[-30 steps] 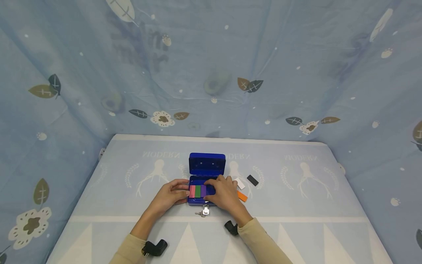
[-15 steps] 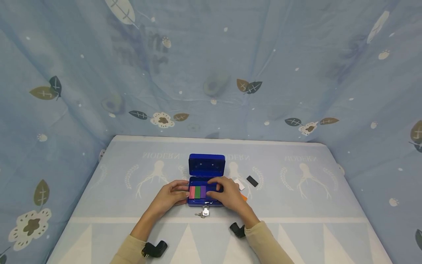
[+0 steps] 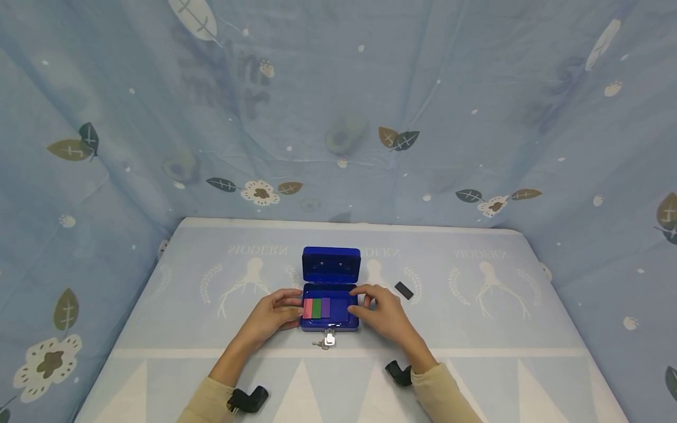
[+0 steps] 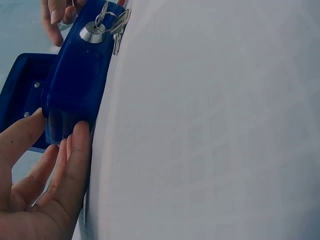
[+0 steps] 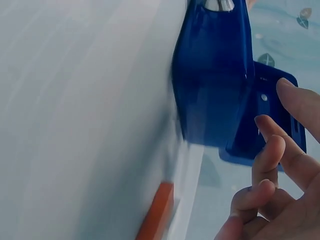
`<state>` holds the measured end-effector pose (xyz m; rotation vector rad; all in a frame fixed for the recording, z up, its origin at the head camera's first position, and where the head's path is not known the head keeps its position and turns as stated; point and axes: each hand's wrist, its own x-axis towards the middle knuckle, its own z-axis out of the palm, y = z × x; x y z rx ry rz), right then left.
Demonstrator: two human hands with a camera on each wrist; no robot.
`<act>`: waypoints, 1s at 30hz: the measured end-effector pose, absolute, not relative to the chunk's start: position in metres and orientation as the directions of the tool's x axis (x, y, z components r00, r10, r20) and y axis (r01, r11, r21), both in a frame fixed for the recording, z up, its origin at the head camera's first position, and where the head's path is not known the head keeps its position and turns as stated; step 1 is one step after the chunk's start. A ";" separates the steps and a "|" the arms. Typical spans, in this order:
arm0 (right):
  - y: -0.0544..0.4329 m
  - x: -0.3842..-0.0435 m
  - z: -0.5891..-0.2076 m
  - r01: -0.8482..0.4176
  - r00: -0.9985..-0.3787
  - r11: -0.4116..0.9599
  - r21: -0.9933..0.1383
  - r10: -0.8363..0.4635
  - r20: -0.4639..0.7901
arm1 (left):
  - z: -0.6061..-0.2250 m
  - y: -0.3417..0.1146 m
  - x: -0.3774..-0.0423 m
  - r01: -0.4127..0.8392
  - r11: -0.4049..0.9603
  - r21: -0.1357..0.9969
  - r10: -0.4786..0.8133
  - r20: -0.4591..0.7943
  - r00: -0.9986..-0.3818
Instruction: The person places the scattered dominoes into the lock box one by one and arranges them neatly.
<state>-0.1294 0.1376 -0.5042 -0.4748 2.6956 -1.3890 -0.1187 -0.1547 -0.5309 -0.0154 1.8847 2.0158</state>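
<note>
A blue cash box [image 3: 330, 329] stands with its lid [image 3: 331, 264] raised at the back. Inside, pink [image 3: 308, 308], green [image 3: 317, 308] and purple [image 3: 325, 308] blocks lie side by side at the left. My left hand [image 3: 272, 314] rests against the box's left end, its thumb at the rim and its fingers along the outer wall. Over the right rim hovers my right hand [image 3: 383, 308], thumb and index finger apart, holding nothing. An orange block [image 5: 157, 212] lies on the table near that hand in the right wrist view; in the head view the hand hides it.
A black block [image 3: 404, 290] lies on the patterned tablecloth right of the box. Keys [image 4: 117, 30] hang from the lock [image 3: 329, 339] on the box's front. Patterned blue fabric [image 3: 338, 106] rises behind and beside the table.
My right hand has let go of the purple block and moved right to the box's right rim. The white and orange blocks are now hidden from the head view. My left hand stays put.
</note>
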 end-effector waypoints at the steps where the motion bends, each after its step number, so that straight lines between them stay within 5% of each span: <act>1: 0.140 -0.129 -0.504 -0.239 -0.951 0.546 -0.803 -0.301 0.078 | -0.531 -0.155 -0.119 -0.279 -0.028 0.960 0.264 -0.262 -0.928; 30: 0.228 -0.139 -0.505 -0.310 -0.937 0.564 -0.766 -0.317 0.146 | -0.531 -0.155 -0.119 -0.287 -0.030 0.957 0.253 -0.270 -0.929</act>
